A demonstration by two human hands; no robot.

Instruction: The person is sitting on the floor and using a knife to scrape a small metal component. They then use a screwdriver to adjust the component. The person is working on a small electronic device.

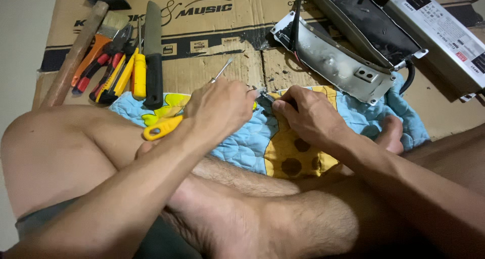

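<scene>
Person sits cross-legged on the floor, both hands meeting over a blue and yellow quilted cloth (pixel 242 143) spread on flattened cardboard (pixel 222 62). Left hand (pixel 220 107) is curled shut around a thin metal tool, prob. a small screwdriver (pixel 223 69); its bare shaft sticks out past the knuckles, long axis running diagonal, free end pointing up and right, away from the body, w/ the other end hidden in the fist. Right hand (pixel 308 115) has fingers pressed together, pinching a small dark part (pixel 266 96) right at the left hand's fingertips; part is too small and covered to tell what it is or how it points. A yellow utility knife (pixel 161 128) lies on the cloth just beside the left wrist, long axis slanted, near end toward the left knee. Upper left on the cardboard, a row of tools lies roughly parallel, handles toward the person: wooden-handled hammer (pixel 76 52), paintbrush (pixel 103 34), red-handled pliers (pixel 101 62), yellow-handled tool (pixel 137 74), and a big knife w/ black handle (pixel 153 57), blade pointing away. Upper right: a curved grey metal housing (pixel 333 62) resting partly on the cloth, an open black-lined metal case (pixel 369 24) behind it, and a white rectangular power supply box (pixel 439 34) at far right.
</scene>
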